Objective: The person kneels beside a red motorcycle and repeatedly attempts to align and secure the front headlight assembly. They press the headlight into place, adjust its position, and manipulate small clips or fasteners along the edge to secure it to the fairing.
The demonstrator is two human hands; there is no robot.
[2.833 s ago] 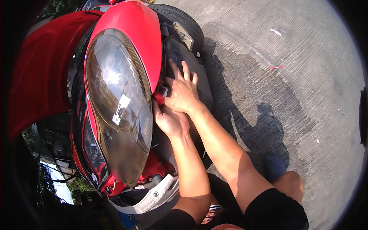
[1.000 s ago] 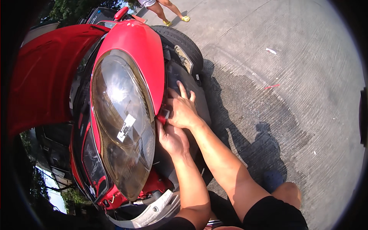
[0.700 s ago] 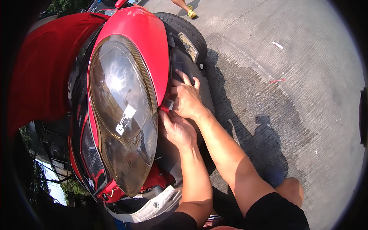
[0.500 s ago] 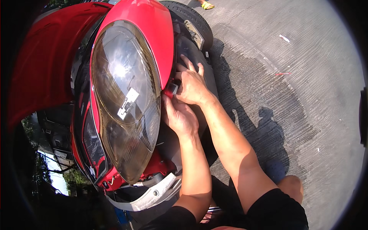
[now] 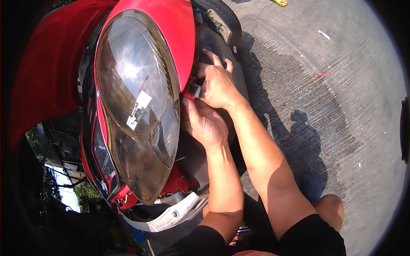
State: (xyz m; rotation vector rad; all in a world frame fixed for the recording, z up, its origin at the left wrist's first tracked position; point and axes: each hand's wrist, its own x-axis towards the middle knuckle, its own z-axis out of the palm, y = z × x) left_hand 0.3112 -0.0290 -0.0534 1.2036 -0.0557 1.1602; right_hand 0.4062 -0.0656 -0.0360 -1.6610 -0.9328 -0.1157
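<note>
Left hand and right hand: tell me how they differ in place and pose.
The left hand sits lower, just below the red panel edge beside the headlight; the right hand sits higher, by the tyre. The left hand's fingers are tucked behind the panel, hidden; the right hand's knuckles show, thumb at a small dark clip. Both work the same edge, touching each other.

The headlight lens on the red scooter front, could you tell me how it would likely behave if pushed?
The headlight lens looks like rigid clear plastic, so probably stiff. Its glossy, domed surface seems slippery. The red panel frames it, so it probably wouldn't shift alone.
</note>
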